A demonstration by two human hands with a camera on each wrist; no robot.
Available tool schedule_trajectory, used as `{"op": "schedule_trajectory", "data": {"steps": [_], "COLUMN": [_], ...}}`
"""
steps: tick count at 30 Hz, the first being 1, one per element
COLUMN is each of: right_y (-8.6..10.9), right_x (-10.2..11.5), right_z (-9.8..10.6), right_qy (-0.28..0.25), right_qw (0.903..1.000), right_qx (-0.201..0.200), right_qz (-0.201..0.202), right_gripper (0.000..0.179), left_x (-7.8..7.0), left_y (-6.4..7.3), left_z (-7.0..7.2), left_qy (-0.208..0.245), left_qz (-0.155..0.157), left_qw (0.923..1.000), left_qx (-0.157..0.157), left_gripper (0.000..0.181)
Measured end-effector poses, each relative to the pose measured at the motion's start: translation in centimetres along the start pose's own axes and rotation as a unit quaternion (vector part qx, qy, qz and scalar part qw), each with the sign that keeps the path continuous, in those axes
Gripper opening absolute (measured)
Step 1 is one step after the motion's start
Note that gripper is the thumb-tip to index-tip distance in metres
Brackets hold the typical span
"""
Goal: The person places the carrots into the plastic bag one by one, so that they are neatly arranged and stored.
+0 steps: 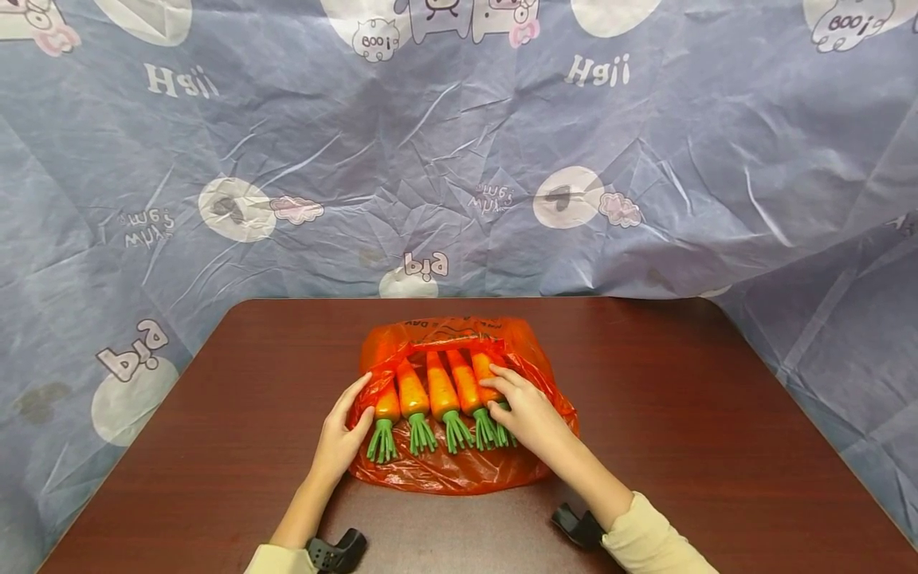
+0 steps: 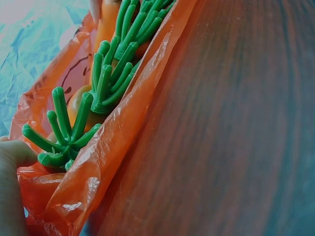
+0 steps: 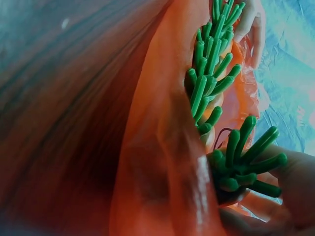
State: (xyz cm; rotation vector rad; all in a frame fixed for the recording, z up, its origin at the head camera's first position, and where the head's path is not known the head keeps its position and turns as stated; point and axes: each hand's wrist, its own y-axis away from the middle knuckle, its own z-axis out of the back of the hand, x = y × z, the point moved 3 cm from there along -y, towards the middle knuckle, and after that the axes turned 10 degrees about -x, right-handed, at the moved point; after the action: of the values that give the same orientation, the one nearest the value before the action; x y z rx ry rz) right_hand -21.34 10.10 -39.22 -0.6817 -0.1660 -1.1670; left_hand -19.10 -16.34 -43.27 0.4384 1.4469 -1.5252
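A red plastic bag (image 1: 459,478) lies on the table with its mouth facing me. Inside it, several orange carrots (image 1: 442,387) with green stubby tops lie side by side, tops toward me. At the bag's left side, my left hand (image 1: 339,434) holds the bag's edge, its thumb beside the leftmost carrot (image 1: 387,405). My right hand (image 1: 529,410) grips the rightmost carrot (image 1: 484,371), fingers over its body. The right wrist view shows green carrot tops (image 3: 246,162) close to that hand; its fingertips are partly hidden. In the left wrist view, the thumb (image 2: 17,152) touches the bag.
The dark wooden table (image 1: 681,422) extends around the bag on all sides. Behind it hangs a wrinkled blue-grey patterned cloth (image 1: 459,159). Black wrist devices (image 1: 340,550) sit at both forearms, by the pale sleeves.
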Motion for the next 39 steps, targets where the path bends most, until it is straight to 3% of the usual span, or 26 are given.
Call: {"op": "schedule_trajectory", "data": {"steps": [9, 16, 26, 39], "right_y": [-0.5, -0.3, 0.3, 1.1], "right_x": [-0.8, -1.3, -1.4, -0.3], "right_z": [-0.8, -1.5, -1.9, -1.1], "right_qy": [0.041, 0.065, 0.099, 0.079], "right_qw": [0.9991, 0.9977, 0.9929, 0.9962], "right_qx": [0.007, 0.009, 0.066, 0.035], "right_qz": [0.002, 0.014, -0.003, 0.010], "right_gripper": [0.031, 0.032, 0.042, 0.044], "left_x": [0.0, -0.1, 0.0, 0.0], "left_y": [0.1, 0.0, -0.1, -0.1], "left_z": [0.0, 0.0, 0.0, 0.0], "left_qy": [0.005, 0.003, 0.003, -0.003], "left_qz": [-0.005, -0.029, -0.021, -0.014], "left_qw": [1.0000, 0.9996, 0.9998, 0.9999], "left_qx": [0.001, -0.004, -0.004, -0.004], "left_gripper": [0.047, 0.047, 0.047, 0.047]}}
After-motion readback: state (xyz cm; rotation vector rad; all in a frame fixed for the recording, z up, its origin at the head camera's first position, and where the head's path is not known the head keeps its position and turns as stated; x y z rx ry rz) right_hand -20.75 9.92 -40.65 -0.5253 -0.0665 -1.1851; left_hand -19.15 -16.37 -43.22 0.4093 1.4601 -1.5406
